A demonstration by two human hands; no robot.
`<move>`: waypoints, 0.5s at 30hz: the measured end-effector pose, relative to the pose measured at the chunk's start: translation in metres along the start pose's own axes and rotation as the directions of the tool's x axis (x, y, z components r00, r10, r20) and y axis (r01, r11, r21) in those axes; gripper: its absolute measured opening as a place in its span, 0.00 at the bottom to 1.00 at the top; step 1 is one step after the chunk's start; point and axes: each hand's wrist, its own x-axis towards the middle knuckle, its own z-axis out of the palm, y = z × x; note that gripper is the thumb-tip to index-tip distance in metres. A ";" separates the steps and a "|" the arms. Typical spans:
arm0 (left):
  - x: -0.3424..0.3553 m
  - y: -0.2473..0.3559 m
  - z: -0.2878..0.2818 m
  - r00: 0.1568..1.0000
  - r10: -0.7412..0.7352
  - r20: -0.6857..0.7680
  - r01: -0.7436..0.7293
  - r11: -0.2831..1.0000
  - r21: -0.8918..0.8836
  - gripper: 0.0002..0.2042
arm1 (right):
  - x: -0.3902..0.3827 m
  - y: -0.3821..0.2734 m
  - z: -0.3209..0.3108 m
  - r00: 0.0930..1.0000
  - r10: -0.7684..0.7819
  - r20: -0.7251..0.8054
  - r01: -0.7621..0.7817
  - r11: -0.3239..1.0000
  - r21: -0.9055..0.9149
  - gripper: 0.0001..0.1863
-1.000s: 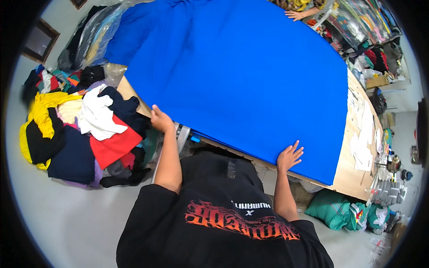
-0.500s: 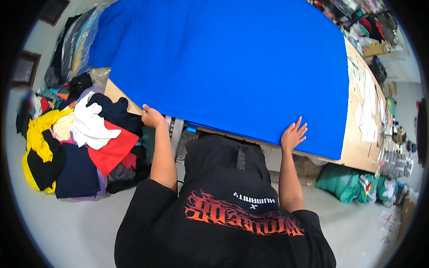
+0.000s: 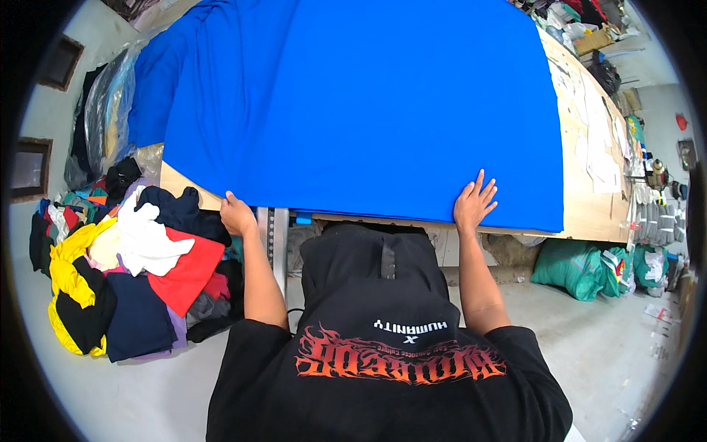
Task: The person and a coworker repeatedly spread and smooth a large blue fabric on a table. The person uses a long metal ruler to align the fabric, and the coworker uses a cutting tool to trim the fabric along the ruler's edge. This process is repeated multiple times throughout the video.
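A large sheet of bright blue fabric (image 3: 383, 110) lies spread over a wooden table (image 3: 593, 214), smooth in the middle and wrinkled toward the far left. At the fabric's near left edge, my left hand (image 3: 237, 215) has its fingers curled in and its thumb on top, holding the border; the fingertips are partly hidden. Farther right, my right hand (image 3: 475, 202) rests flat on the cloth close to the near edge, its fingers spread. Between my hands, the front edge of the fabric runs nearly straight along the table front.
Left of the table is a heap of mixed clothes (image 3: 158, 258) on the floor. White paper pieces (image 3: 600, 158) lie on the table's right end. Green sacks (image 3: 571, 269) sit below that end. Plastic-wrapped material (image 3: 110, 110) stands at the far left. A metal table leg (image 3: 278, 247) is beside my left forearm.
The view has tilted, so the table edge now looks more level. Folds at the fabric's left side have grown more marked. Both hands keep their places at the near edge.
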 end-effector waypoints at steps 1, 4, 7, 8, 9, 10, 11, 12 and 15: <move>0.004 -0.006 -0.002 0.999 0.032 0.037 -0.033 0.999 0.028 0.24 | -0.001 -0.003 0.001 1.000 0.007 0.000 -0.007 1.000 0.007 0.30; 0.003 -0.008 -0.008 0.988 0.139 0.063 -0.144 0.986 0.089 0.25 | -0.004 -0.001 0.001 0.999 0.006 -0.033 -0.005 1.000 0.018 0.30; -0.011 -0.007 -0.006 0.973 0.133 -0.187 -0.157 0.980 -0.124 0.16 | -0.004 -0.003 -0.002 0.999 -0.007 -0.044 0.009 0.999 0.049 0.30; -0.019 0.002 -0.005 0.949 0.256 -0.183 -0.287 0.942 -0.172 0.17 | -0.003 -0.003 -0.001 0.998 -0.010 -0.058 0.013 0.999 0.039 0.30; -0.028 0.013 -0.001 0.908 0.374 -0.187 -0.410 0.885 -0.220 0.19 | -0.003 -0.003 -0.001 0.998 -0.007 -0.056 0.009 0.999 0.037 0.30; -0.047 0.034 -0.004 0.829 0.524 -0.195 -0.558 0.791 -0.249 0.18 | -0.003 -0.002 -0.001 0.999 -0.006 -0.054 0.008 0.999 0.035 0.30; -0.060 0.050 -0.003 0.750 0.641 -0.164 -0.649 0.664 -0.372 0.17 | -0.002 -0.002 -0.003 0.999 -0.011 -0.052 0.013 0.999 0.036 0.30; -0.075 0.069 -0.005 0.652 0.747 -0.129 -0.736 0.583 -0.345 0.18 | -0.004 0.000 -0.005 0.999 0.001 -0.043 0.001 0.999 0.045 0.31; -0.101 0.105 -0.003 0.489 0.871 -0.052 -0.834 0.450 -0.319 0.19 | -0.003 -0.001 -0.011 1.000 0.003 -0.016 -0.002 0.997 0.082 0.31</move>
